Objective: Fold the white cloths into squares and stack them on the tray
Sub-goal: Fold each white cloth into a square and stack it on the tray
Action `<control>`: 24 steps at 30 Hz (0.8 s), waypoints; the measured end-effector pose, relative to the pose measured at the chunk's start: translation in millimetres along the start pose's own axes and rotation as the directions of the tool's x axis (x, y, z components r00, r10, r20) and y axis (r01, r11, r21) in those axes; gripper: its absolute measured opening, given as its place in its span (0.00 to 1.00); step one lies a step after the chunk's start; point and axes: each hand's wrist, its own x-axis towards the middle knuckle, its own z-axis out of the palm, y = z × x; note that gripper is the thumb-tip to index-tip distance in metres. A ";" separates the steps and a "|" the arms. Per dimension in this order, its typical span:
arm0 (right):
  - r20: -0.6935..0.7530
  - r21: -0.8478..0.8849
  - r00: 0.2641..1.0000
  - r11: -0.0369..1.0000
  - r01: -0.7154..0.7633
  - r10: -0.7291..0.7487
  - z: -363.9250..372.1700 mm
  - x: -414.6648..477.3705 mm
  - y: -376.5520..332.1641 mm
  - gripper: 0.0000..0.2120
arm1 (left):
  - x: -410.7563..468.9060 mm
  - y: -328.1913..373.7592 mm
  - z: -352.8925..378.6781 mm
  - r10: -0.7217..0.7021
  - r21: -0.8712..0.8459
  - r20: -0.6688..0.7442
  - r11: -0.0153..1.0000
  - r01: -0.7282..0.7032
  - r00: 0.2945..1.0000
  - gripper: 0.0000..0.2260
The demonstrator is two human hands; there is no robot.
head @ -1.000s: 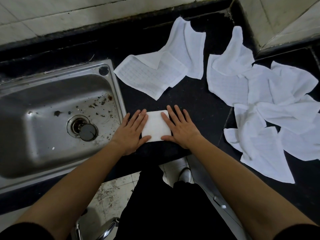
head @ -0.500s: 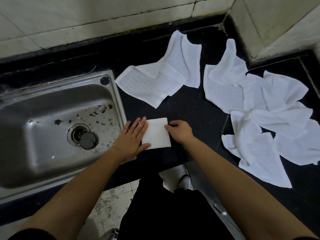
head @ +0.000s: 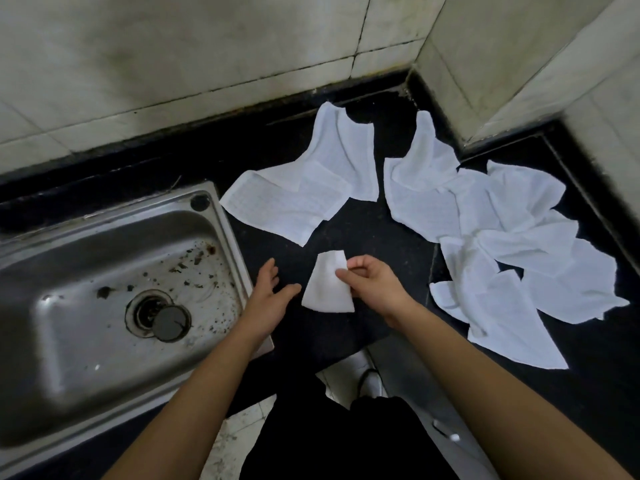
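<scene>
Right hand [head: 374, 289] pinches the folded cloth [head: 327, 287] by its right edge, thumb and fingertips [head: 341, 273] curled onto the fabric; the small white square hangs tilted from that pinch over the black counter [head: 363, 233], close to the front edge, and whether its lower edge touches the stone I cannot tell; left hand [head: 268, 299] hovers just beside it on the sink side, fingers straight and loosely spread, holding nothing and apart from the cloth.

Judging by this, the folding of this piece is done and the step in hand is carrying it to the tray; no tray shows in view, so the next move calls for reaching out of frame and laying the square down flat; a one-edge pinch on soft layered fabric may let the fold sag open, so the free left hand would do well to support it from beneath.

Plenty remains: a loose cloth [head: 298, 199] lies spread behind the hands; a heap of cloths [head: 502, 244] lies overlapping to the right; the steel sink [head: 104, 306] sits to the left, its basin flecked with debris.
</scene>
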 end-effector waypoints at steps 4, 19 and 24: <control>0.022 0.207 0.999 0.977 0.042 -0.048 -21.7 -21.2 -10.4 0.10 | 8.3 22.9 27.5 -0.138 -0.223 0.244 0.955 0.194 0.960 0.36; -0.364 0.449 0.927 0.856 0.258 -0.088 -103.2 -141.0 36.0 0.10 | -52.4 82.3 127.5 -0.069 -0.178 0.593 0.960 0.215 0.802 0.19; -0.442 0.416 0.879 0.827 0.378 -0.179 -119.8 -202.5 52.3 0.11 | -109.4 92.0 154.7 -0.034 -0.052 0.619 0.995 0.085 0.785 0.16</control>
